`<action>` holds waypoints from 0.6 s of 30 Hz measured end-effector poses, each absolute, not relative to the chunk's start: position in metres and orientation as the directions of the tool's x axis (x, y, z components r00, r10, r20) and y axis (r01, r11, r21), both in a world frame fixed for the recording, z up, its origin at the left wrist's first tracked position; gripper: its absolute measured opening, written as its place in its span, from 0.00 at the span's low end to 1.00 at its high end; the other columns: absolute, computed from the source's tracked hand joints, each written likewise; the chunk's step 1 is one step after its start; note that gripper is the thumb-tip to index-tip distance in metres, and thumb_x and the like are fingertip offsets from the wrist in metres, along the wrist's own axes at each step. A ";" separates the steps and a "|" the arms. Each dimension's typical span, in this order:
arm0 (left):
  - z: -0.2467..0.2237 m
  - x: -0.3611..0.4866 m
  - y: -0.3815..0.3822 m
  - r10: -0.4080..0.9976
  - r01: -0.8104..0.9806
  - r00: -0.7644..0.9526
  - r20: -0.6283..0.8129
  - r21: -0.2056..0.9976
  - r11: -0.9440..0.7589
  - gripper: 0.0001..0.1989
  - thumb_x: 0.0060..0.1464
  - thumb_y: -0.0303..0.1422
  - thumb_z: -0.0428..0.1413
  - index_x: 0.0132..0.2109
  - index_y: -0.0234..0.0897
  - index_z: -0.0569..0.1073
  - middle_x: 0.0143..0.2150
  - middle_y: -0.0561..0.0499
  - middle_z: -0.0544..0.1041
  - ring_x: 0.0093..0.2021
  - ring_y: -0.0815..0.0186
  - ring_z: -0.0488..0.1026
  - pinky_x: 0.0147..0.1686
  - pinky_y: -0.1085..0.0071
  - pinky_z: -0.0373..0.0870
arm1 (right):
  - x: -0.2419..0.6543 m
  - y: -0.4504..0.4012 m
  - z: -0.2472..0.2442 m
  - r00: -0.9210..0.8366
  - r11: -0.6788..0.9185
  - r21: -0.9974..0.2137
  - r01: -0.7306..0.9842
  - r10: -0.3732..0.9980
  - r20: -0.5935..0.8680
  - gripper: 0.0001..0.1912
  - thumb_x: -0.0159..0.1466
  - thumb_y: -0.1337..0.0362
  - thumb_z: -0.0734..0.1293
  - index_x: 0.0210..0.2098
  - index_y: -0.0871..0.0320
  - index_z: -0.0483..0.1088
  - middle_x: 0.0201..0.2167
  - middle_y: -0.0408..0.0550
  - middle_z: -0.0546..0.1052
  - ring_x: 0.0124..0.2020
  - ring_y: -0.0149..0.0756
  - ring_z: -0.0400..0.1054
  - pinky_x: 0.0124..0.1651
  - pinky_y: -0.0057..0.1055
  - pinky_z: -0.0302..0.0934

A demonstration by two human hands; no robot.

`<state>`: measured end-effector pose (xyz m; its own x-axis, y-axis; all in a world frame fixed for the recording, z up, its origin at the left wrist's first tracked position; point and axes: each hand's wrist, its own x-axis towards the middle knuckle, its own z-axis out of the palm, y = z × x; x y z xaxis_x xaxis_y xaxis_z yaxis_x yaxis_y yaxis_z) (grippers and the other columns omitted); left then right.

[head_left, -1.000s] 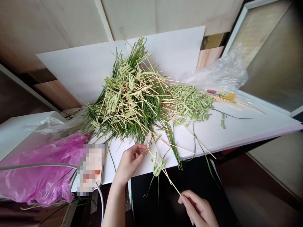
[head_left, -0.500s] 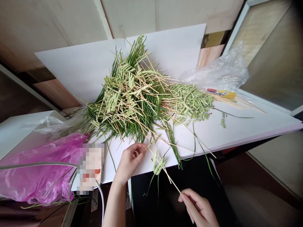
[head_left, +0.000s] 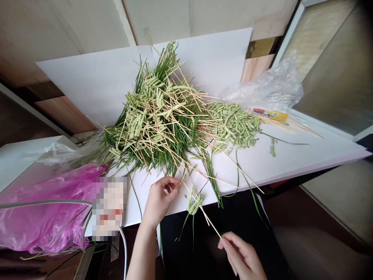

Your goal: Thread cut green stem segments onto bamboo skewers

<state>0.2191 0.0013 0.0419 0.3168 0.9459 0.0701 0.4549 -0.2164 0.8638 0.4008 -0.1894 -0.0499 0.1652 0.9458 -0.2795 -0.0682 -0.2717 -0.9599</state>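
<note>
My right hand [head_left: 243, 254] pinches the lower end of a thin wooden skewer [head_left: 213, 226], which slants up and left toward the table edge. Around its middle sit several cut green bean pieces [head_left: 196, 205]; whether all are pierced by it I cannot tell. My left hand [head_left: 163, 200] is bent above the table's front edge, thumb and forefinger pinching a short green bean piece [head_left: 183, 177] by the skewer's far end. Beyond lies a big heap of long green stems [head_left: 186, 146], with skewered bean pieces [head_left: 136, 120] on top.
Loose cut bean pieces [head_left: 233, 124] are piled right of the heap, near a clear plastic bag [head_left: 271, 91] and spare skewers [head_left: 279, 126]. At left lie a pink plastic bag [head_left: 55, 210] and a blurred-out device with a cable [head_left: 124, 249]. Green stems [head_left: 214, 182] hang over the front edge.
The whole view has shifted slightly. Both hands keep nearly the same pose, still at the skewer and the bean piece.
</note>
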 end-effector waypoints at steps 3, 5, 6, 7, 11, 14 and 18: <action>0.042 0.221 0.000 0.945 0.456 0.321 0.066 0.863 -0.215 0.12 0.56 0.39 0.59 0.40 0.36 0.81 0.34 0.49 0.79 0.33 0.65 0.69 0.36 0.70 0.67 | 0.401 -0.190 -0.050 0.181 -0.269 -0.961 -0.068 0.944 -0.277 0.29 0.67 0.37 0.61 0.31 0.58 0.72 0.19 0.35 0.52 0.19 0.27 0.45 0.22 0.27 0.40; 0.042 0.223 0.000 0.946 0.454 0.316 0.066 0.865 -0.212 0.12 0.57 0.39 0.59 0.40 0.35 0.81 0.34 0.49 0.79 0.32 0.65 0.69 0.36 0.69 0.68 | 0.400 -0.189 -0.049 0.191 -0.263 -0.963 -0.064 0.943 -0.271 0.29 0.67 0.37 0.61 0.31 0.58 0.72 0.19 0.35 0.53 0.19 0.27 0.45 0.22 0.27 0.41; 0.043 0.224 0.000 0.948 0.453 0.313 0.065 0.867 -0.209 0.12 0.57 0.39 0.59 0.40 0.36 0.81 0.34 0.49 0.79 0.32 0.65 0.69 0.36 0.69 0.68 | 0.400 -0.189 -0.049 0.192 -0.261 -0.963 -0.064 0.944 -0.269 0.29 0.67 0.37 0.61 0.30 0.58 0.72 0.19 0.36 0.53 0.19 0.27 0.46 0.22 0.27 0.41; 0.043 0.225 -0.001 0.948 0.453 0.311 0.066 0.867 -0.209 0.12 0.57 0.40 0.58 0.40 0.36 0.80 0.34 0.49 0.79 0.32 0.65 0.69 0.36 0.70 0.68 | 0.400 -0.188 -0.048 0.192 -0.262 -0.963 -0.066 0.944 -0.270 0.30 0.67 0.37 0.61 0.30 0.58 0.72 0.19 0.36 0.53 0.19 0.27 0.46 0.21 0.27 0.41; 0.043 0.228 -0.001 0.949 0.470 0.301 0.097 0.850 -0.236 0.12 0.60 0.41 0.57 0.43 0.38 0.79 0.40 0.49 0.81 0.32 0.66 0.70 0.34 0.71 0.68 | 0.400 -0.186 -0.044 0.189 -0.268 -0.960 -0.075 0.942 -0.278 0.30 0.67 0.36 0.60 0.31 0.57 0.72 0.18 0.35 0.52 0.19 0.28 0.45 0.21 0.26 0.41; 0.042 0.230 -0.002 0.947 0.470 0.295 0.125 0.844 -0.258 0.12 0.61 0.41 0.56 0.44 0.38 0.78 0.40 0.49 0.82 0.33 0.65 0.73 0.35 0.71 0.70 | 0.400 -0.186 -0.041 0.181 -0.259 -0.963 -0.077 0.946 -0.269 0.29 0.67 0.37 0.61 0.31 0.57 0.72 0.18 0.35 0.52 0.19 0.28 0.45 0.21 0.26 0.41; 0.041 0.232 -0.002 0.949 0.499 0.285 0.136 0.824 -0.268 0.12 0.62 0.41 0.56 0.42 0.39 0.79 0.38 0.49 0.83 0.34 0.63 0.76 0.37 0.69 0.72 | 0.398 -0.187 -0.044 0.203 -0.256 -0.962 -0.092 0.941 -0.270 0.29 0.66 0.37 0.61 0.30 0.57 0.72 0.18 0.36 0.53 0.18 0.27 0.45 0.21 0.26 0.41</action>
